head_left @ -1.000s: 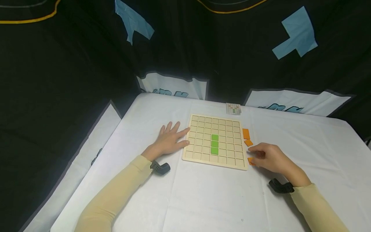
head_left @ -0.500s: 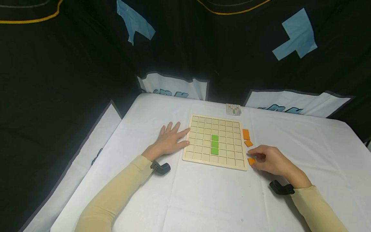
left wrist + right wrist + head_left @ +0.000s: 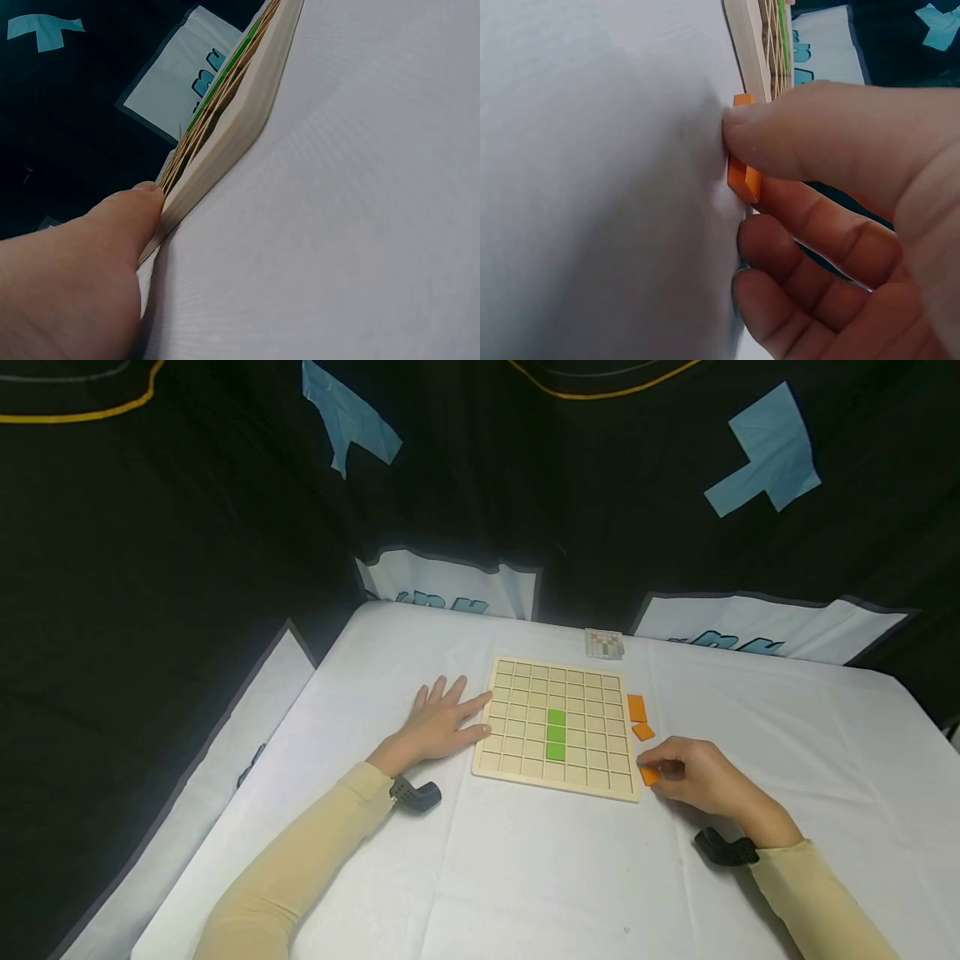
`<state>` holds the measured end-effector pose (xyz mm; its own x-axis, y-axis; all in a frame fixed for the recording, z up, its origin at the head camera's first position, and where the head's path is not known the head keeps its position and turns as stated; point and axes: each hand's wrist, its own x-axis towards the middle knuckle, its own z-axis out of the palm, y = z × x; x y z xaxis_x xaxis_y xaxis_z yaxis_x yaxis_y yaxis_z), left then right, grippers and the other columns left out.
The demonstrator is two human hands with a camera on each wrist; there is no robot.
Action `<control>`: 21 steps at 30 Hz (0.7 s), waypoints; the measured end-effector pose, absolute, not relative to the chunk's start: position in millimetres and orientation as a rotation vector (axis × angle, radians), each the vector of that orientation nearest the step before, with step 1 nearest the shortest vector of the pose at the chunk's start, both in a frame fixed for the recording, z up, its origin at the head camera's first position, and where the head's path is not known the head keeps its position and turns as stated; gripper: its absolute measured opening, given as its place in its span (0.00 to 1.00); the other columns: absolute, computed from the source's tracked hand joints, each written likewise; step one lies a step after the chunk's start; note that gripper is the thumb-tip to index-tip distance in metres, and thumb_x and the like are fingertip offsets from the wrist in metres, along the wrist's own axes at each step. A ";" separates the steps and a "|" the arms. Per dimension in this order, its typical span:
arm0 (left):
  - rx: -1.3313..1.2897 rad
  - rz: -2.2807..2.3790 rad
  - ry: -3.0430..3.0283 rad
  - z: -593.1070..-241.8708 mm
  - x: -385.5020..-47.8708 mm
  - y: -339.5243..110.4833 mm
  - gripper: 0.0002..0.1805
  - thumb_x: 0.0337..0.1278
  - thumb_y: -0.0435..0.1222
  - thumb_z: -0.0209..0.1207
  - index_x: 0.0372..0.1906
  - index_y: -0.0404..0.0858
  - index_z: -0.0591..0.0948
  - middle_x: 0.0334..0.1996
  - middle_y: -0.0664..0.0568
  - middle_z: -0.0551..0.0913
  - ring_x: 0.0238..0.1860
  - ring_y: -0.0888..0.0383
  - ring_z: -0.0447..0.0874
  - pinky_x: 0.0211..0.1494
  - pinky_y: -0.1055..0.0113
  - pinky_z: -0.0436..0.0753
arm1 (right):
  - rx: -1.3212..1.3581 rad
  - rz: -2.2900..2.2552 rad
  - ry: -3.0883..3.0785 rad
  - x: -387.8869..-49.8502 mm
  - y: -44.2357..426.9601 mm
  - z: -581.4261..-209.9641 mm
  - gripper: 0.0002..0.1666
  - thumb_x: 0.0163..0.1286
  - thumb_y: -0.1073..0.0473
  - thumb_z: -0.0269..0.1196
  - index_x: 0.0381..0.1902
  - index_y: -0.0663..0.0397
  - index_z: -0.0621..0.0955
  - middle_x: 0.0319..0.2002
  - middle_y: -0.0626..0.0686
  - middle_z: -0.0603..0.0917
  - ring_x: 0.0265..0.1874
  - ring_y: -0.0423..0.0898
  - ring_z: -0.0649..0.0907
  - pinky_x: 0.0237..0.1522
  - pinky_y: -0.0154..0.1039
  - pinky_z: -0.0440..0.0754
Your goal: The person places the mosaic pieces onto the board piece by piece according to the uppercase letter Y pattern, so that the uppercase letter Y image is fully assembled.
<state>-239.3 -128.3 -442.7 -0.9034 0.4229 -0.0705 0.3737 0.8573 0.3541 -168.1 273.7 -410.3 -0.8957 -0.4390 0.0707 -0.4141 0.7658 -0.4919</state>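
A square wooden grid board (image 3: 517, 710) lies on the table, with a column of green tiles (image 3: 556, 734) in its middle cells. My left hand (image 3: 435, 727) lies palm down with spread fingers, its thumb and index finger touching the board's left edge. In the left wrist view, the thumb (image 3: 124, 217) presses against the wooden rim. Beside the board's lower right corner, my right hand (image 3: 697, 772) pinches a small orange tile (image 3: 649, 776) between thumb and index finger. In the right wrist view the thumb covers part of this orange tile (image 3: 742, 180), which is close to the tablecloth.
Two more orange pieces lie right of the board: a rectangular tile (image 3: 637, 707) and a smaller, turned tile (image 3: 642, 731). Behind the board is a small card (image 3: 603, 643) printed with a grid. Dark curtains with blue tape (image 3: 776, 452) hang beyond the white table (image 3: 547, 877).
My right index finger has come down and closed onto the nearest orange tile, with the hand shifting slightly left. My left hand and the board have stayed in place.
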 end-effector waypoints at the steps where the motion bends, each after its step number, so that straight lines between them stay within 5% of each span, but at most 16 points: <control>1: 0.623 0.505 2.886 -442.9 -239.5 -128.1 0.37 0.72 0.62 0.46 0.81 0.57 0.58 0.83 0.38 0.46 0.82 0.30 0.35 0.81 0.32 0.37 | -0.707 -0.790 2.908 -168.3 273.7 -410.5 0.20 0.51 0.73 0.74 0.44 0.60 0.89 0.41 0.52 0.89 0.34 0.38 0.78 0.36 0.30 0.80; 21: 0.628 0.516 2.884 -439.7 -237.6 -128.2 0.37 0.72 0.61 0.46 0.81 0.56 0.59 0.83 0.37 0.46 0.82 0.29 0.35 0.81 0.31 0.37 | -0.724 -0.768 2.961 -169.5 271.7 -412.6 0.16 0.51 0.72 0.74 0.40 0.59 0.90 0.37 0.50 0.89 0.33 0.38 0.79 0.35 0.31 0.81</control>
<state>-237.6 -128.2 -439.7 -0.9021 0.4262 -0.0676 0.3764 0.8537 0.3600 -169.5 271.7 -412.6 -0.8939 -0.4336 0.1140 -0.4343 0.7745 -0.4599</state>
